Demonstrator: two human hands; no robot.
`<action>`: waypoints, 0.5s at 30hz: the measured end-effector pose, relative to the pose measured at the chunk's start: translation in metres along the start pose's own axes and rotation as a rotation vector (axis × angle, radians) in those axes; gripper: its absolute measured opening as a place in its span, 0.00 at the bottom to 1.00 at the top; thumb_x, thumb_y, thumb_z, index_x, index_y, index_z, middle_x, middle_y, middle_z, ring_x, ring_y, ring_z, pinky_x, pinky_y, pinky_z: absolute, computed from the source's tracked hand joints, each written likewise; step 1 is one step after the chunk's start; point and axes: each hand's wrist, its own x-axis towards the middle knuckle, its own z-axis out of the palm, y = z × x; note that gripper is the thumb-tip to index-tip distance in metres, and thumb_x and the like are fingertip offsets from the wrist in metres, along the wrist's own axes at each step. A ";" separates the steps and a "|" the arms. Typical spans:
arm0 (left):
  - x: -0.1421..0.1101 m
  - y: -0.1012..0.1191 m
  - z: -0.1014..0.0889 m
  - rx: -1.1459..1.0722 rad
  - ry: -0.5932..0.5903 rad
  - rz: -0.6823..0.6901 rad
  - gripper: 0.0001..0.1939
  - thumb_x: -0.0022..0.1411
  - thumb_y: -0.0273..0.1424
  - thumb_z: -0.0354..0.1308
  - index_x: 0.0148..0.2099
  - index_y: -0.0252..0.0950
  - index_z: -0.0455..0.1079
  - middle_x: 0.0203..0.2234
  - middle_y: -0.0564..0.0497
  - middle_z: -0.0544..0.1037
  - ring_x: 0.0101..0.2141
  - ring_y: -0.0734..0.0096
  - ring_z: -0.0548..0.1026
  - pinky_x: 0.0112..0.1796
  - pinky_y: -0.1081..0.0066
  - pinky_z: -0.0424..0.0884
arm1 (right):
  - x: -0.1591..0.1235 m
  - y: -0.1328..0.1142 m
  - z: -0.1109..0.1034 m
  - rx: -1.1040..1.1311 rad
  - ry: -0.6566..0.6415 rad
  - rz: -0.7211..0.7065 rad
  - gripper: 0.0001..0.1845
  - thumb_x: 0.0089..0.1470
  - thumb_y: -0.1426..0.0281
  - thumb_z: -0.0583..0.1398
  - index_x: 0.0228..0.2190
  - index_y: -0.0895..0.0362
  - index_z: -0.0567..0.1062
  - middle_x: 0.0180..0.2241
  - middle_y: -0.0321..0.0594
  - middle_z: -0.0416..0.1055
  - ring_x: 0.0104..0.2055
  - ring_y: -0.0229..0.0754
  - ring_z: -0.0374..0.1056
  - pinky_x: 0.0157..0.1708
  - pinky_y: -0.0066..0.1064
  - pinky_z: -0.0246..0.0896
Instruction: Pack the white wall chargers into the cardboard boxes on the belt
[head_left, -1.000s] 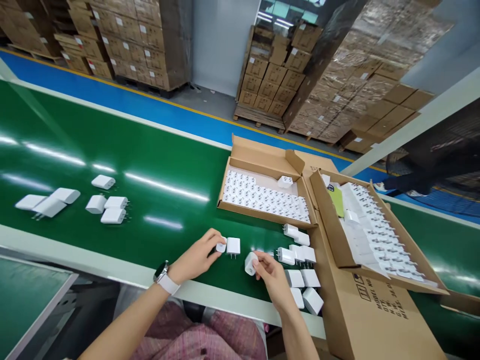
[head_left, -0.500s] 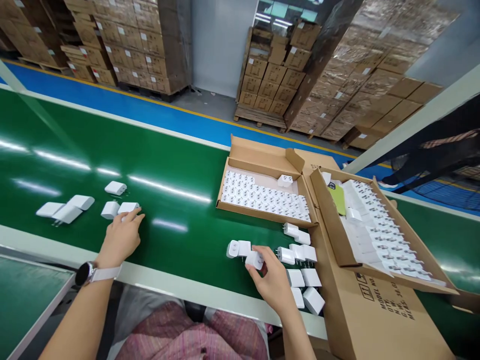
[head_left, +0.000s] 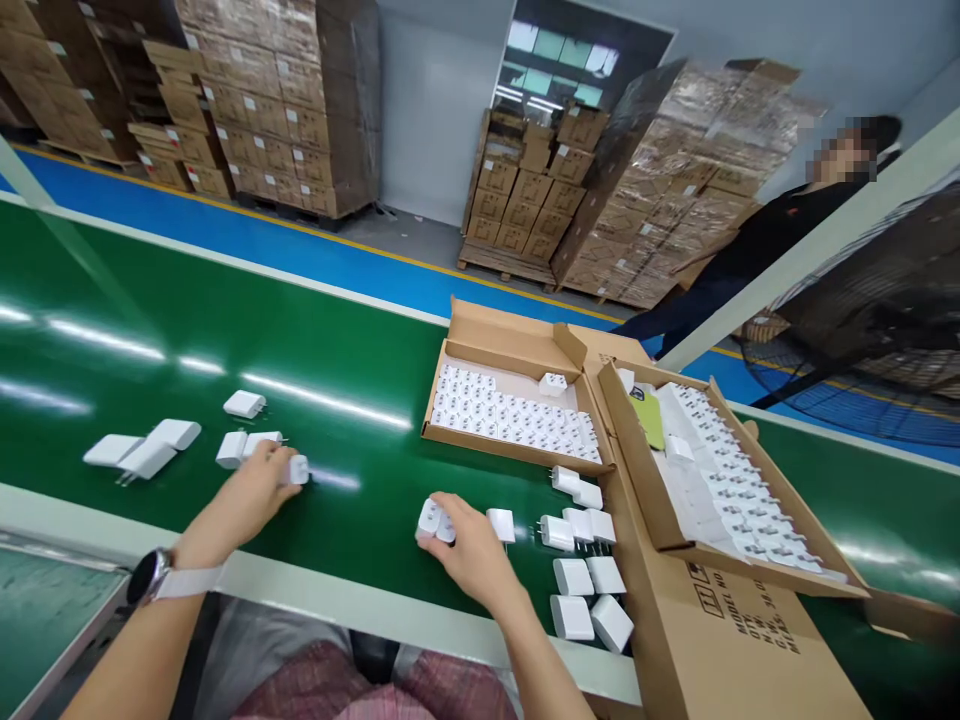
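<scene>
Over the green belt (head_left: 360,390), my left hand (head_left: 259,488) is closed on a white charger (head_left: 298,469) whose end face sticks out past the fingertips. Right behind that hand lie two more white plugs (head_left: 232,450), with another charger (head_left: 244,404) farther back. My right hand (head_left: 472,550) is closed around a pair of white chargers (head_left: 430,520) side by side, their ported ends facing up. A single charger (head_left: 500,525) lies just right of it. Several more chargers (head_left: 574,577) are grouped between that hand and the cartons.
An open carton (head_left: 517,455) holds rows of chargers and one loose one. A second carton (head_left: 679,515) to the right holds more, plus a green phone-like item (head_left: 646,417). Three chargers (head_left: 148,460) lie far left. A person (head_left: 772,230) stands beyond the belt near a fan (head_left: 870,330).
My left hand has picked up a charger and shifted right. My right hand has moved left and now grips two chargers together. The view has tilted up, and a person has come into sight.
</scene>
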 end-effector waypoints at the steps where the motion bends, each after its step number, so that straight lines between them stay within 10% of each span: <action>1: -0.004 0.014 0.008 -0.131 -0.047 0.052 0.16 0.64 0.36 0.55 0.52 0.37 0.72 0.48 0.42 0.74 0.43 0.52 0.79 0.48 0.56 0.78 | 0.001 -0.004 0.007 0.073 0.027 -0.007 0.21 0.59 0.67 0.64 0.54 0.50 0.72 0.51 0.43 0.76 0.50 0.50 0.75 0.47 0.40 0.72; 7: -0.026 0.078 0.062 -0.423 -0.267 0.307 0.26 0.64 0.28 0.54 0.63 0.45 0.68 0.60 0.46 0.72 0.51 0.59 0.78 0.53 0.60 0.77 | -0.016 -0.004 0.015 0.151 0.085 -0.134 0.35 0.56 0.75 0.58 0.64 0.51 0.64 0.62 0.47 0.66 0.63 0.50 0.67 0.61 0.42 0.65; 11: -0.019 0.062 0.055 -0.148 0.000 0.217 0.29 0.66 0.28 0.54 0.68 0.41 0.65 0.63 0.41 0.70 0.62 0.49 0.71 0.62 0.51 0.70 | -0.051 0.038 0.002 -0.116 0.476 0.160 0.33 0.63 0.63 0.56 0.66 0.58 0.61 0.60 0.60 0.64 0.64 0.64 0.62 0.59 0.56 0.64; 15: -0.008 0.033 0.025 0.246 0.150 -0.102 0.31 0.63 0.20 0.51 0.68 0.35 0.66 0.65 0.34 0.68 0.67 0.38 0.63 0.61 0.42 0.67 | -0.072 0.083 0.005 -0.307 0.540 0.307 0.34 0.68 0.53 0.49 0.63 0.63 0.64 0.56 0.67 0.66 0.59 0.71 0.63 0.51 0.59 0.65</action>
